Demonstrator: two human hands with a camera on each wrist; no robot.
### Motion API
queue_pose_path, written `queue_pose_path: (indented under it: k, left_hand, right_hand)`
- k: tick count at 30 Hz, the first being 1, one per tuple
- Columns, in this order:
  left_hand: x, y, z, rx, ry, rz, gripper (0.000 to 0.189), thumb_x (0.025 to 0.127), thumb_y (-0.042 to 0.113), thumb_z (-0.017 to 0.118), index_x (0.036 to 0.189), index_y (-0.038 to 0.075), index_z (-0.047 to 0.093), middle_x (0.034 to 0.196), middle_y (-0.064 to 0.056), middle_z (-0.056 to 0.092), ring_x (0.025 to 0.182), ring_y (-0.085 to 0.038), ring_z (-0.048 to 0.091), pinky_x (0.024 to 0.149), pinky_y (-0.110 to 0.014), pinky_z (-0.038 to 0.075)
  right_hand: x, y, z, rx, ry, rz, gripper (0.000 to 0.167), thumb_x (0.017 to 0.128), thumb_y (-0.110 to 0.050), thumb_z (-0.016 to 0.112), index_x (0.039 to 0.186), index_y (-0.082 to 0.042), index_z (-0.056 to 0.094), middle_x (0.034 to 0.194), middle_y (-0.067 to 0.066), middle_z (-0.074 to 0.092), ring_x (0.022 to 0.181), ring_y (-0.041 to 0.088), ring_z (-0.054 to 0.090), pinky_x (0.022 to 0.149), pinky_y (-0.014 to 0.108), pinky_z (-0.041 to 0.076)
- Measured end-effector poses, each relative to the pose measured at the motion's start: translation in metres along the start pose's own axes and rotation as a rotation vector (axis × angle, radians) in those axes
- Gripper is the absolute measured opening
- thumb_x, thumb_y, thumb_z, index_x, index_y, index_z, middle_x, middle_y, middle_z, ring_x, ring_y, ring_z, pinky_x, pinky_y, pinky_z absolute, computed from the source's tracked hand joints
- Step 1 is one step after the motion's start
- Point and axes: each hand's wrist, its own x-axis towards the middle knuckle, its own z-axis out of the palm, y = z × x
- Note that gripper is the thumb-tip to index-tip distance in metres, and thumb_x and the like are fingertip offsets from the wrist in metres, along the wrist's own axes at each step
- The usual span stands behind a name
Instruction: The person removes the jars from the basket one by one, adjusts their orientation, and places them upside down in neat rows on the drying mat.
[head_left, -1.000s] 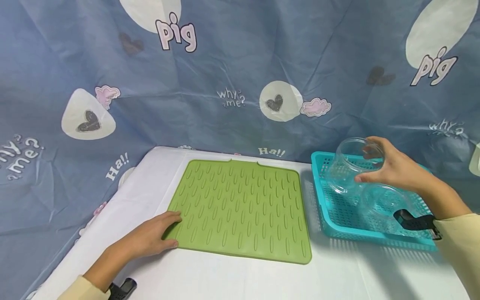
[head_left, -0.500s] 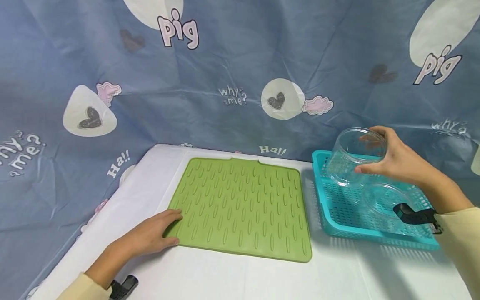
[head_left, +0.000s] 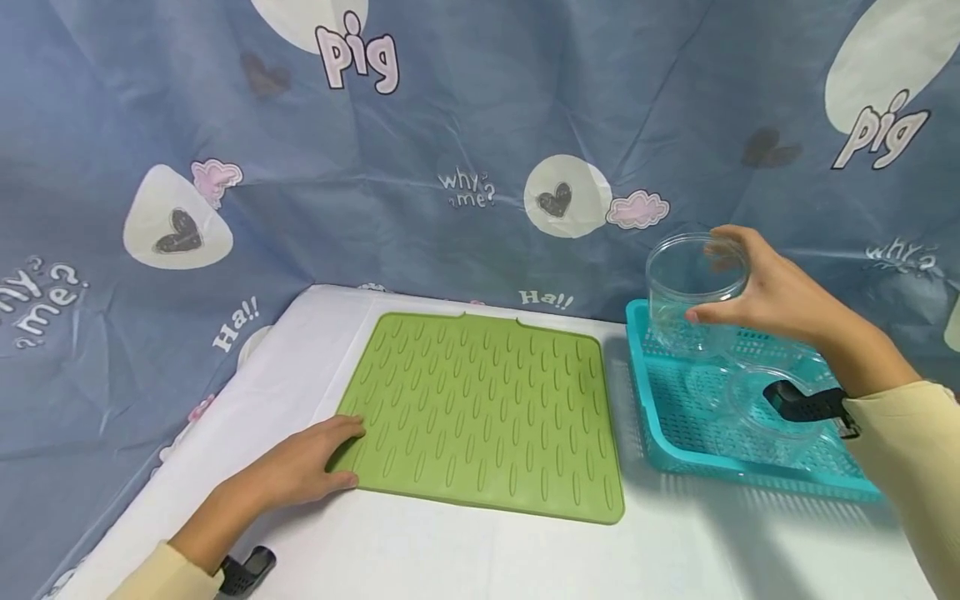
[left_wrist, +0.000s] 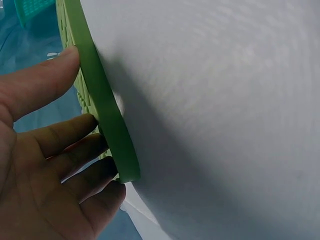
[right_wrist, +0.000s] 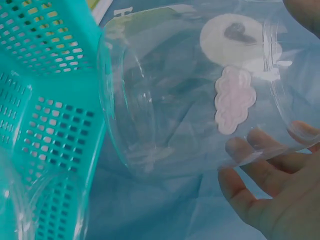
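"What color was the bench (head_left: 540, 558)?"

"It was white on top."

"What was on it?"

"A green mat (head_left: 480, 417) lay flat in the middle. It had lots of little long ovals all over."

"Anything else?"

"Yes, a blue-green basket (head_left: 757, 473) full of tiny holes sat just to the right. They didn't touch. A gray shadow fell in front of the basket."

Held tub (right_wrist: 180, 110): R end cut off, R wrist vw.
Mat (left_wrist: 111, 127): top cut off, L wrist vw.
Other clear tubs (head_left: 750, 423): pt hid. bhd blk wrist device (head_left: 806, 403); count unclear.
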Motion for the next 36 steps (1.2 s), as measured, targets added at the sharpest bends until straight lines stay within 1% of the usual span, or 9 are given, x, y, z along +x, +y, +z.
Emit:
queue_pose_path:
  k: [5,9,14,18,23,29,32,36]
  left_hand:
    - [0.003,0.001,-0.001,0.006,-0.014,-0.017,0.066,0.082,0.028,0.078,0.135,-0.003,0.055,0.148,-0.022,0.049,0.135,-0.044,0.049,0.110,-0.058,0.044]
    - [0.003,0.002,-0.002,0.024,-0.005,-0.005,0.066,0.081,0.029,0.079,0.134,-0.003,0.056,0.146,-0.022,0.051,0.134,-0.044,0.050,0.109,-0.058,0.045]
    - [0.002,0.003,-0.002,0.028,-0.006,-0.002,0.068,0.081,0.031,0.080,0.135,-0.003,0.056,0.147,-0.022,0.050,0.134,-0.044,0.050,0.109,-0.058,0.045]
    - [0.002,0.003,-0.002,0.024,-0.009,-0.010,0.067,0.082,0.030,0.079,0.135,-0.002,0.056,0.147,-0.021,0.050,0.134,-0.044,0.049,0.109,-0.058,0.045]
    - [0.002,0.002,-0.001,0.018,-0.006,-0.010,0.065,0.082,0.028,0.079,0.135,-0.003,0.056,0.148,-0.021,0.050,0.135,-0.044,0.049,0.109,-0.058,0.045]
    - [0.003,0.003,0.000,0.013,-0.007,-0.014,0.066,0.081,0.028,0.079,0.135,-0.002,0.056,0.147,-0.021,0.051,0.134,-0.043,0.050,0.110,-0.058,0.045]
    - [0.003,0.004,0.001,0.010,-0.005,-0.017,0.066,0.081,0.028,0.079,0.135,-0.002,0.057,0.147,-0.021,0.051,0.133,-0.044,0.050,0.109,-0.058,0.045]
    - [0.003,0.003,0.001,0.011,0.001,-0.021,0.066,0.080,0.028,0.079,0.135,-0.002,0.057,0.147,-0.021,0.051,0.133,-0.044,0.050,0.109,-0.059,0.044]
  right_hand:
    - [0.008,-0.014,0.000,-0.005,0.012,-0.049,0.112,0.075,-0.031,0.087,0.157,-0.014,0.013,0.154,0.020,0.039,0.138,0.043,0.039,0.096,0.071,0.040]
    - [0.016,-0.027,0.001,-0.005,0.022,-0.065,0.113,0.073,-0.031,0.088,0.156,-0.011,0.014,0.153,0.019,0.042,0.140,0.043,0.038,0.101,0.070,0.037]
    - [0.023,-0.040,0.003,-0.012,0.038,-0.083,0.112,0.071,-0.032,0.089,0.153,-0.009,0.016,0.151,0.017,0.044,0.139,0.041,0.040,0.102,0.068,0.038]
    - [0.027,-0.048,0.008,0.010,0.048,-0.115,0.111,0.070,-0.031,0.089,0.154,-0.012,0.019,0.148,0.017,0.046,0.138,0.039,0.040,0.103,0.068,0.037]
    - [0.031,-0.058,0.018,0.031,0.048,-0.144,0.109,0.071,-0.031,0.089,0.153,-0.011,0.021,0.147,0.018,0.047,0.138,0.038,0.042,0.105,0.067,0.037]
    - [0.039,-0.072,0.034,0.043,0.051,-0.215,0.104,0.071,-0.029,0.089,0.152,-0.012,0.026,0.142,0.017,0.051,0.131,0.035,0.048,0.104,0.061,0.042]
    - [0.043,-0.080,0.046,0.028,0.025,-0.231,0.104,0.072,-0.033,0.088,0.153,-0.013,0.026,0.148,0.015,0.046,0.131,0.033,0.049,0.104,0.059,0.044]
    - [0.046,-0.092,0.062,0.017,-0.009,-0.254,0.107,0.072,-0.040,0.087,0.154,-0.015,0.024,0.153,0.011,0.042,0.137,0.032,0.047,0.108,0.058,0.043]
